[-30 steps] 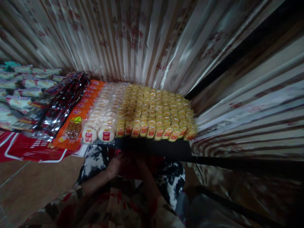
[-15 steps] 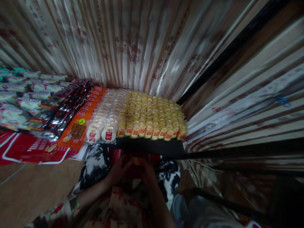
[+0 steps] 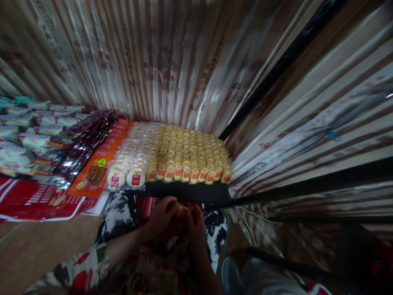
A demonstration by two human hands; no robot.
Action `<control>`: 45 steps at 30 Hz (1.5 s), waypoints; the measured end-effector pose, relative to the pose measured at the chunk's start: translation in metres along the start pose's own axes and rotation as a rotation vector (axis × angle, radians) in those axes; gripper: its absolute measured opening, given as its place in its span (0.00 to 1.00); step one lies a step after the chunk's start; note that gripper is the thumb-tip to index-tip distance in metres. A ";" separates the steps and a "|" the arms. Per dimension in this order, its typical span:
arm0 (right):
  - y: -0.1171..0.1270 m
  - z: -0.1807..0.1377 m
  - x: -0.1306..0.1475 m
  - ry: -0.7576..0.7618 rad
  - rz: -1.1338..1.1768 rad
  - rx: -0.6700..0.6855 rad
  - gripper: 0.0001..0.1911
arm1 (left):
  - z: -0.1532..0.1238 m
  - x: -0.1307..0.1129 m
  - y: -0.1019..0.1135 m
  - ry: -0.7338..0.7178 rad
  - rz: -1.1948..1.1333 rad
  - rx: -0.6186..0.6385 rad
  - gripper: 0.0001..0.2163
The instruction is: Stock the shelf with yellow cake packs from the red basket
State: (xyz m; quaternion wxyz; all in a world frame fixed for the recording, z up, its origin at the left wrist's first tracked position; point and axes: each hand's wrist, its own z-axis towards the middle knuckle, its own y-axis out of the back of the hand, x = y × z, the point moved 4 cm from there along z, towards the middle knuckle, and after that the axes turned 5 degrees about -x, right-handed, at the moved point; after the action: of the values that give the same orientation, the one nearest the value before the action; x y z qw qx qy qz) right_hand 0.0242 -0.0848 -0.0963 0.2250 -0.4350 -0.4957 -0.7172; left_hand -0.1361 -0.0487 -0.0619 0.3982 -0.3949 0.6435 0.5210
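Observation:
Over my lap, my left hand [image 3: 162, 214] and my right hand [image 3: 196, 221] are closed on opposite ends of a small yellow snack packet [image 3: 181, 209]. The fingers partly cover it, and the light is dim. Just beyond, on a black shelf [image 3: 187, 192], stand tight rows of yellow wrapped snack packets [image 3: 187, 155]. Left of these lie white round rice crackers [image 3: 136, 177] in clear wrappers. Beneath my hands a red printed bag or sheet [image 3: 147, 207] lies between my knees.
An orange snack packet [image 3: 98, 176], dark shiny packets [image 3: 82, 143] and white-and-blue packets [image 3: 33, 141] continue leftward. Red printed sheeting [image 3: 39, 200] hangs below them. Pleated curtains [image 3: 162, 61] rise behind, with a black pole [image 3: 270, 73] at right. A shoe [image 3: 230, 274] shows at lower right.
My hands have risen slightly toward the shelf, and the yellow packet between them shows more clearly. The view has shifted a little, so the shelf sits lower and further left.

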 end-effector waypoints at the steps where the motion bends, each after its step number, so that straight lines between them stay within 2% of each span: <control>1: 0.006 0.001 0.004 0.021 -0.034 -0.062 0.22 | 0.003 -0.007 -0.001 -0.042 0.014 0.003 0.13; 3: 0.018 0.004 0.016 0.167 -0.113 -0.147 0.21 | 0.010 -0.020 -0.006 -0.122 0.028 -0.005 0.13; 6: 0.032 0.013 0.034 0.444 -0.199 -0.194 0.18 | 0.025 -0.038 -0.018 -0.220 0.035 -0.018 0.13; 9: 0.043 0.026 0.038 0.572 -0.287 -0.225 0.19 | 0.042 -0.057 -0.034 -0.279 0.052 0.006 0.14; 14: 0.059 0.054 0.024 0.452 -0.375 -0.296 0.22 | 0.070 -0.094 -0.063 -0.362 0.113 0.078 0.14; 19: 0.072 0.085 0.009 0.145 -0.310 -0.402 0.31 | 0.083 -0.118 -0.085 -0.454 0.103 0.058 0.15; 23: 0.071 0.104 0.005 0.007 -0.221 -0.448 0.29 | 0.082 -0.119 -0.101 -0.545 0.151 0.075 0.18; 27: 0.065 0.116 0.001 -0.096 -0.292 -0.462 0.29 | 0.083 -0.109 -0.109 -0.530 0.186 0.079 0.19; 33: 0.055 0.129 -0.013 -0.041 -0.246 -0.433 0.26 | 0.088 -0.099 -0.114 -0.544 0.209 0.121 0.18; 38: 0.050 0.132 -0.013 0.127 -0.187 -0.426 0.20 | 0.089 -0.100 -0.114 -0.529 0.206 0.155 0.15; 42: 0.051 0.131 -0.010 0.219 -0.147 -0.439 0.17 | 0.090 -0.099 -0.114 -0.495 0.224 0.187 0.18; 45: 0.051 0.132 -0.011 0.234 -0.140 -0.416 0.15 | 0.092 -0.096 -0.116 -0.487 0.225 0.187 0.20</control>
State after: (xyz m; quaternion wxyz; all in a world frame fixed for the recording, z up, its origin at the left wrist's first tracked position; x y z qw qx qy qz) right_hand 0.1213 0.0125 -0.0623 0.1363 -0.3508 -0.3368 -0.8631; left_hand 0.0159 0.0339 -0.0274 0.5155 -0.1459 0.6140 0.5796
